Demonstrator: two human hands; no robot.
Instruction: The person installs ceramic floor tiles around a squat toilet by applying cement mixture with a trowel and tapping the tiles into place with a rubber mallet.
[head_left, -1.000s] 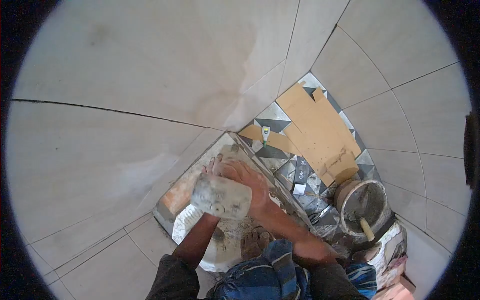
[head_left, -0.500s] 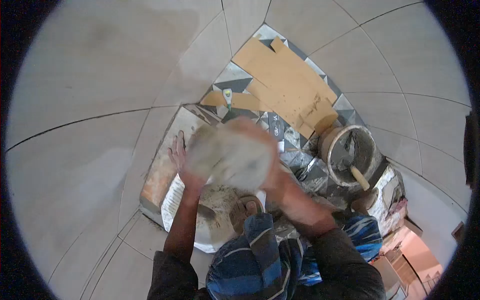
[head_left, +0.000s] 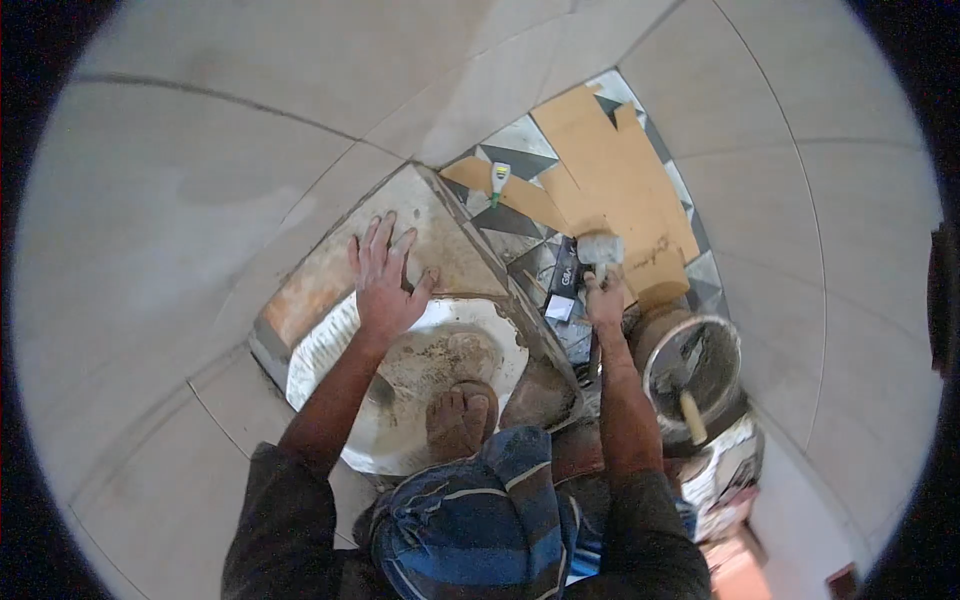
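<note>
My left hand (head_left: 386, 290) lies flat with fingers spread on a pale tile (head_left: 445, 235) that tops the raised ledge. Just below it sits a dirty white squat toilet pan (head_left: 510, 345), its basin smeared with mortar and one bare foot standing in it. My right hand (head_left: 604, 302) is wrapped round the handle of a mallet (head_left: 600, 249) with a blocky, whitish-grey head. The mallet is over the floor to the right of the ledge, near a dark box (head_left: 566, 268) with white lettering.
Cardboard (head_left: 610, 185) covers part of the patterned floor. A small white bottle (head_left: 500, 178) with a green tip lies on a cardboard strip. To the right stands a bucket (head_left: 735, 365) of mortar with a wooden-handled trowel (head_left: 692, 418). Tiled walls (head_left: 830, 250) enclose the corner.
The mallet, blurred and close to the camera before, has moved down and right in my right hand. My left hand, partly hidden earlier, now shows fully on the tile. The view has shifted.
</note>
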